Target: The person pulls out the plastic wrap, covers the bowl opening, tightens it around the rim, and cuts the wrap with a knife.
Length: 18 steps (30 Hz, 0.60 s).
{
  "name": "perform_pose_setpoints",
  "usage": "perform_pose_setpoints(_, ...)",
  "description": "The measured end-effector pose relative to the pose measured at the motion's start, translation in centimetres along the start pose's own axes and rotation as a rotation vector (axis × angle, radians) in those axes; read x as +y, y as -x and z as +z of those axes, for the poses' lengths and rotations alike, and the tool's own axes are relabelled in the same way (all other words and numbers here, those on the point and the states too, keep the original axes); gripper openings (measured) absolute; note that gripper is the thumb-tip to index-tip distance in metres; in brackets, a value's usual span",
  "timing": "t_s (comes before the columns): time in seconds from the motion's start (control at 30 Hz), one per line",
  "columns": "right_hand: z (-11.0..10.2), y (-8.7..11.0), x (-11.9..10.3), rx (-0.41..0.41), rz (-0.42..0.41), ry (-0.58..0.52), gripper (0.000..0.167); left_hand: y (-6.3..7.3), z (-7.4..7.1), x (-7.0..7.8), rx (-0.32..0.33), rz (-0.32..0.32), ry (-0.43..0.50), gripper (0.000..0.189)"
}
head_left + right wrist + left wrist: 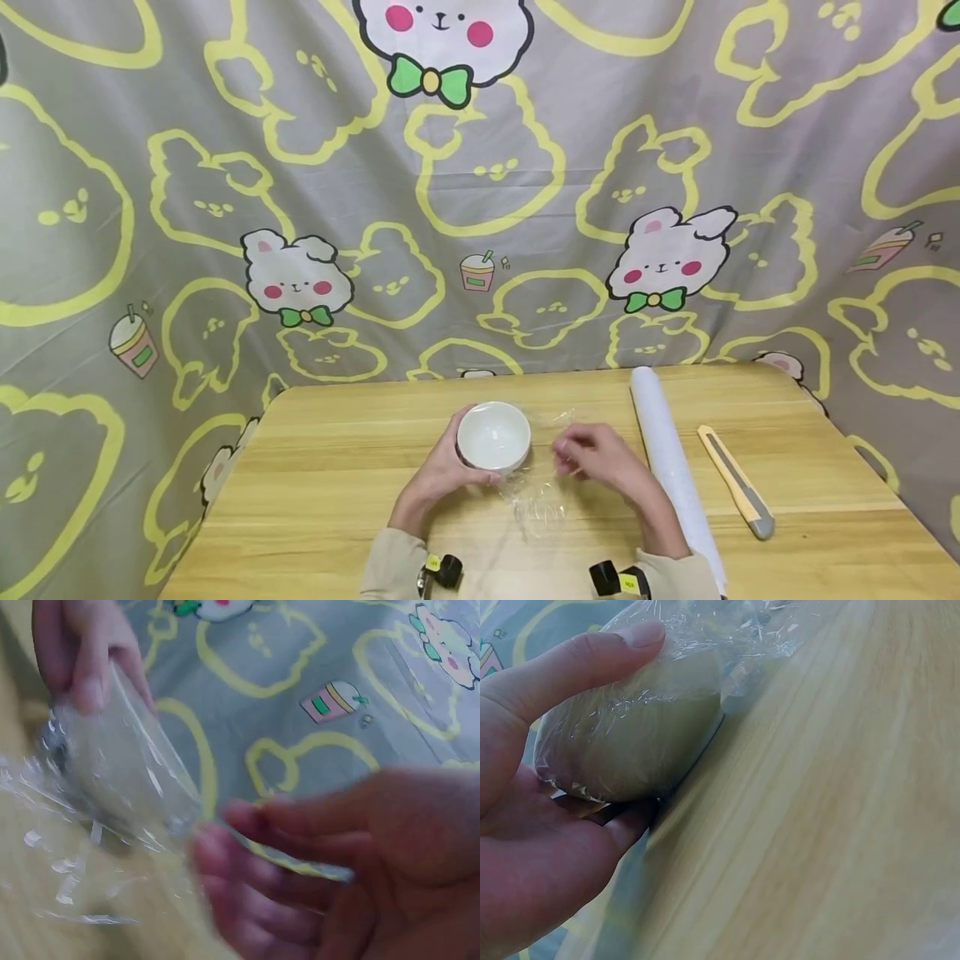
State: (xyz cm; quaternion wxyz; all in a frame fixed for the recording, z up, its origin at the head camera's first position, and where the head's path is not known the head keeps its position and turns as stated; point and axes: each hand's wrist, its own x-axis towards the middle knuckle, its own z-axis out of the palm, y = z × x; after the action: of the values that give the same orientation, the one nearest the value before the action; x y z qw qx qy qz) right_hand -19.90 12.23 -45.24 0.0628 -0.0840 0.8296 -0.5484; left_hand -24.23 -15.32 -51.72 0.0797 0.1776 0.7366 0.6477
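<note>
A small white bowl [493, 436] is tilted slightly over the wooden table, with clear plastic wrap [542, 507] around its outside. My left hand [447, 461] grips it from the left, and the left wrist view shows the thumb [619, 646] on the wrapped side and fingers under the base. Loose wrap trails from the bowl to the right and toward me. On that side my right hand [600, 454] has its thumb and fingertips together, pinching an edge of the wrap. In the right wrist view the film [135, 761] stretches from the bowl toward those blurred fingertips.
To the right of my right arm lies a long white roll [670, 467], pointing away from me. Beyond it is a yellow and grey utility knife [735, 482]. A patterned grey curtain [555, 208] hangs behind and beside the wooden table [300, 492].
</note>
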Motion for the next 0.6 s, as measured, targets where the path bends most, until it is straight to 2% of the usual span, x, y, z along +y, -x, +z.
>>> perform_pose_setpoints(0.07, 0.6, 0.2, 0.1, -0.167, 0.038, -0.09, 0.023, 0.0, 0.0, 0.0, 0.003, -0.003, -0.001, 0.115)
perform_pose_setpoints(0.1, 1.0, 0.2, 0.3, -0.223, 0.046, -0.103, 0.024, 0.0, 0.0, 0.0, 0.002, -0.003, -0.001, 0.115)
perform_pose_setpoints(0.2, 2.2, 0.0, 1.1, -0.296, 0.075, -0.135, 0.029, 0.0, 0.0, -0.1, -0.005, -0.003, -0.002, 0.115)
perform_pose_setpoints(0.43, 3.7, -0.5, 1.4, -0.331, 0.093, -0.23, 0.027, 0.1, -0.2, -0.2, -0.009, 0.002, 0.004, 0.115)
perform_pose_setpoints(0.53, 3.5, -0.4, 0.9, -0.315, 0.081, -0.23, 0.027, 0.1, -0.2, -0.2, -0.001, 0.002, 0.004, 0.115)
perform_pose_setpoints(0.6, 3.0, -0.3, 0.6, -0.275, 0.068, -0.218, 0.03, 0.1, -0.1, -0.2, -0.002, 0.008, 0.005, 0.115)
